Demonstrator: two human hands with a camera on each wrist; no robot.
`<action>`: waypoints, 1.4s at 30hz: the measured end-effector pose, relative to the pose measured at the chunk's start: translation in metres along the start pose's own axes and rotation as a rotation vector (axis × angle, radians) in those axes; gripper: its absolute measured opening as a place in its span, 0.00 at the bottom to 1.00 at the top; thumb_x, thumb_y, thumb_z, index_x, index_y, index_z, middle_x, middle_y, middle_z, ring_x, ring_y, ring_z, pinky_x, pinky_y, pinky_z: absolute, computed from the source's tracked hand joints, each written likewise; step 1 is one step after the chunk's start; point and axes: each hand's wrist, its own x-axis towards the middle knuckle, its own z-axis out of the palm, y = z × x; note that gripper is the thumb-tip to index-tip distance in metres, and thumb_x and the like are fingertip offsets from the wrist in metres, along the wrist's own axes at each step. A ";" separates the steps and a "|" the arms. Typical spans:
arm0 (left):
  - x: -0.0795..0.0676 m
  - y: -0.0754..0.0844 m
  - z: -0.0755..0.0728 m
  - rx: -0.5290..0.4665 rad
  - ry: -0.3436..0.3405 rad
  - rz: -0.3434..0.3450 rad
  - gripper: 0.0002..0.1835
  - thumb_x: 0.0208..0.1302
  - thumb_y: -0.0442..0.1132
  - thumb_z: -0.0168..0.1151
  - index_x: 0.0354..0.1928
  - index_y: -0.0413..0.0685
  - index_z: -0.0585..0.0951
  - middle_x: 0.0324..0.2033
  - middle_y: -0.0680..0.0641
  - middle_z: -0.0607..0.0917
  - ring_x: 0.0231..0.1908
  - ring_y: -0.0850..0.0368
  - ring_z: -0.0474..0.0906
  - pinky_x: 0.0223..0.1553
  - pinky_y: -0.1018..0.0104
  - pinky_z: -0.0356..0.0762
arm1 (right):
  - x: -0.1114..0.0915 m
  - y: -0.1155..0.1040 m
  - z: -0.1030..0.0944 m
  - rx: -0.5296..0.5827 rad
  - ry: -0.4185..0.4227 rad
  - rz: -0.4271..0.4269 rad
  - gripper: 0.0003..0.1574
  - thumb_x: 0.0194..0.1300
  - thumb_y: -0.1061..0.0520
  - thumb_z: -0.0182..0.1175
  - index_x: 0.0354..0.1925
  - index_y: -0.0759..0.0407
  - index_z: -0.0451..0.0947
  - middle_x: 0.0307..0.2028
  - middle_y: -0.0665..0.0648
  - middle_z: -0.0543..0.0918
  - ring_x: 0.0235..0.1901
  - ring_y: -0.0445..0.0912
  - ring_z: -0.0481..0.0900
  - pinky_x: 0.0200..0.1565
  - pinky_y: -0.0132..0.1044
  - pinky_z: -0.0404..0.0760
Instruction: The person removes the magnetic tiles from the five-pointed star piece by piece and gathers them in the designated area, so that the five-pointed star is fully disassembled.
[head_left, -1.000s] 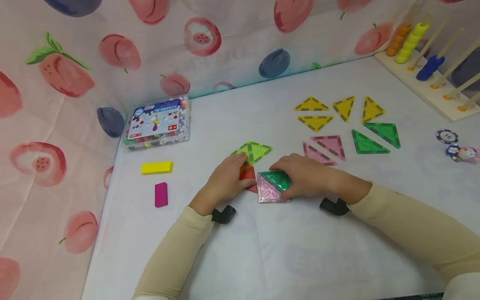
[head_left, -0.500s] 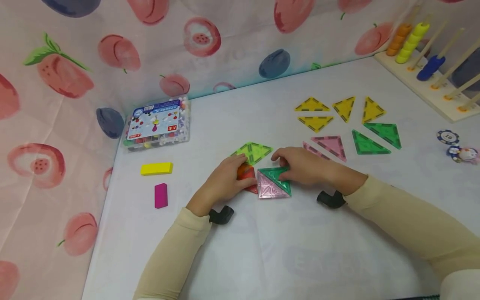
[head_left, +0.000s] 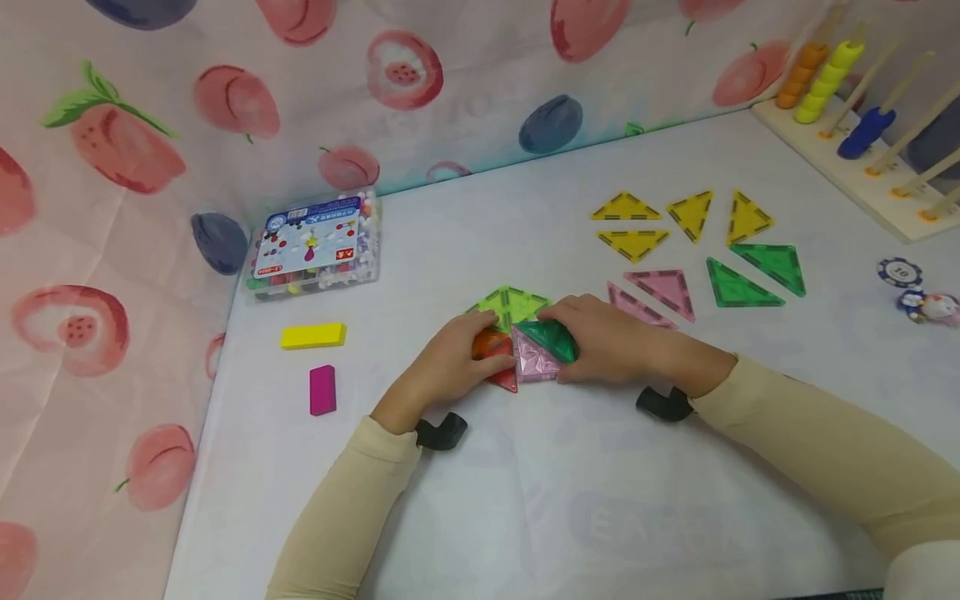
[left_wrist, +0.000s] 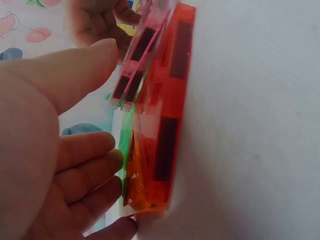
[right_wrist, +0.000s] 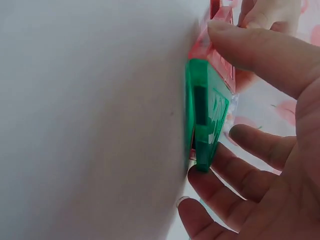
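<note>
Centre: right hand (head_left: 609, 340) grips green-and-pink translucent plastic square (head_left: 542, 348), likely for alignment; left hand (head_left: 446, 360), fingers relaxed, likely braces red-and-orange plastic triangles (head_left: 498, 346).

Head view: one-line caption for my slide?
Left hand over a red triangle, right hand holding a green triangle against a pink triangle.

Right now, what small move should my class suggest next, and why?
Probably the right hand should ease its green tile and pink tile down flat beside the red tile: the left wrist view shows the pink tile's edge raised above the red one, while the left hand lies over the orange tile and could steady that side.
</note>
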 end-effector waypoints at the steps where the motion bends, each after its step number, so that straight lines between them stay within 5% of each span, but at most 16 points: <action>1: 0.000 0.000 0.001 -0.014 -0.002 0.001 0.37 0.55 0.58 0.58 0.62 0.46 0.65 0.60 0.49 0.65 0.59 0.56 0.59 0.58 0.61 0.57 | 0.001 0.000 0.000 0.008 0.001 -0.006 0.49 0.47 0.41 0.66 0.62 0.55 0.59 0.57 0.56 0.65 0.54 0.48 0.62 0.51 0.44 0.68; 19: 0.000 -0.001 0.004 -0.020 0.037 0.018 0.36 0.54 0.55 0.60 0.61 0.43 0.65 0.58 0.48 0.67 0.57 0.56 0.61 0.57 0.63 0.58 | -0.006 -0.011 0.000 -0.005 -0.034 0.040 0.46 0.49 0.42 0.65 0.62 0.55 0.61 0.57 0.55 0.66 0.54 0.48 0.61 0.50 0.44 0.69; 29: 0.000 0.006 0.009 0.033 0.052 0.035 0.38 0.50 0.57 0.63 0.59 0.42 0.65 0.51 0.49 0.70 0.44 0.58 0.64 0.44 0.67 0.67 | -0.010 -0.006 0.000 0.065 -0.056 0.009 0.46 0.47 0.43 0.67 0.61 0.55 0.62 0.57 0.54 0.66 0.55 0.48 0.60 0.52 0.44 0.68; 42: 0.004 0.017 0.023 0.189 0.183 -0.025 0.40 0.48 0.61 0.62 0.57 0.40 0.66 0.54 0.46 0.70 0.55 0.53 0.62 0.54 0.63 0.62 | 0.002 -0.001 -0.003 0.181 -0.031 0.045 0.34 0.54 0.49 0.64 0.56 0.58 0.65 0.47 0.53 0.71 0.47 0.45 0.67 0.49 0.41 0.69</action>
